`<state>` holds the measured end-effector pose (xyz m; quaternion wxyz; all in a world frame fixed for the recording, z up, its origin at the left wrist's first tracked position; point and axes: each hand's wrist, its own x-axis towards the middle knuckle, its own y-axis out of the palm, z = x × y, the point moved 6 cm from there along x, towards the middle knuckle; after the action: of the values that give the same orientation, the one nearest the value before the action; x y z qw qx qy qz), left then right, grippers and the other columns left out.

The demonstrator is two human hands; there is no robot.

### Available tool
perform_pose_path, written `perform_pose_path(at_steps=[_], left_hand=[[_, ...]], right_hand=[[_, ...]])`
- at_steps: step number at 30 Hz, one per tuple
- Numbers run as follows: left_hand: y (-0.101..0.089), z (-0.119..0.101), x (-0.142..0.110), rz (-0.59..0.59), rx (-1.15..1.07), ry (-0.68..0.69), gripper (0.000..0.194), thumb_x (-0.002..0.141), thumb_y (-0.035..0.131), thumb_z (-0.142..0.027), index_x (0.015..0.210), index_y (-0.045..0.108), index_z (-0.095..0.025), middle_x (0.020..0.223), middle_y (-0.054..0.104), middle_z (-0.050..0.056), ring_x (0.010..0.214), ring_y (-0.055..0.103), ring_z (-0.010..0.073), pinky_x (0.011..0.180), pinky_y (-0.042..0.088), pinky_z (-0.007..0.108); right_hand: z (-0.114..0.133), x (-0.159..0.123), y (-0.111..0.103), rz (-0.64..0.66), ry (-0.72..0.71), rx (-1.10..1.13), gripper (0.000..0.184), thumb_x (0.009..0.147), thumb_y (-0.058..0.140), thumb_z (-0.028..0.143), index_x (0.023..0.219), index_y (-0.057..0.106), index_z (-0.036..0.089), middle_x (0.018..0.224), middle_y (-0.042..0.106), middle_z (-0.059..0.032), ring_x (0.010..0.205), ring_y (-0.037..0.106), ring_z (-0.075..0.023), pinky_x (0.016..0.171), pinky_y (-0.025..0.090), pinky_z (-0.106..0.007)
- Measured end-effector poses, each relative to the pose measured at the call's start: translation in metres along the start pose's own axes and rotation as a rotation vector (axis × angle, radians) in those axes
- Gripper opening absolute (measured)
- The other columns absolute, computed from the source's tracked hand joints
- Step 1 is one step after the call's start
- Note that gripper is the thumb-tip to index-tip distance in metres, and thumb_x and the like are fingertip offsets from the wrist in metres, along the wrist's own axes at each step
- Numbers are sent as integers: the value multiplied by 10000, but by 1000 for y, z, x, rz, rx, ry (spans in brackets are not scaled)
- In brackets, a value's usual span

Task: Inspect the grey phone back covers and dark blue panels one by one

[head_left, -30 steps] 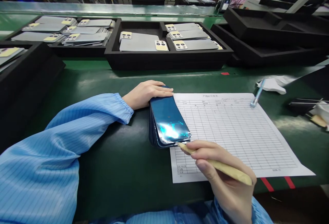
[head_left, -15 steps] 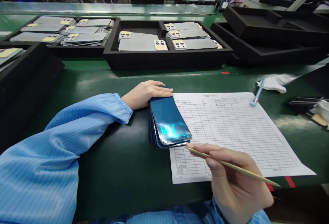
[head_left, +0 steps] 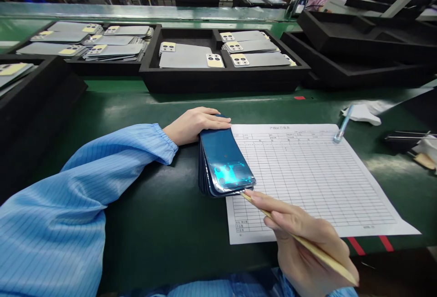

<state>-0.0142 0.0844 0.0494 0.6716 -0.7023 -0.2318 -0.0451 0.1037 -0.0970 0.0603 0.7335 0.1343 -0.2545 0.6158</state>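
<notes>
My left hand lies over the far end of a stack of dark blue phone back panels, its fingers wrapped across the top one. Bright cyan reflections show on the near part of that panel, around its camera area. Between the fingers of my right hand is a thin bamboo stick, held like a pen. Its tip meets the near edge of the stack, just below the top panel's corner; exact contact is too small to tell. Under the stack's right side lies a printed form sheet.
Black trays of pale panels with camera cutouts line the back. Empty-looking black trays are piled at the right. A pen lies on the sheet's corner beside crumpled white material. Another tray stands at left.
My right hand has shifted slightly left, and the stick has turned steeper, its tip moving left along the stack's near edge. My left hand and the stack keep their places.
</notes>
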Motion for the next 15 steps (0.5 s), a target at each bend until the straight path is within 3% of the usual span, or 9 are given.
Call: perform_pose_path(at_steps=[15], left_hand=[[0,2,1,35,-21,-27,331,814,477,-169,1131,557,-221,1158,605,31,1066,552,214,894,468,345]], right_hand=[[-3,1,3,47,-11,50,408,753,439,-99,1032,584,161,1059,656,-70,983,615,-277,790,540,-515]])
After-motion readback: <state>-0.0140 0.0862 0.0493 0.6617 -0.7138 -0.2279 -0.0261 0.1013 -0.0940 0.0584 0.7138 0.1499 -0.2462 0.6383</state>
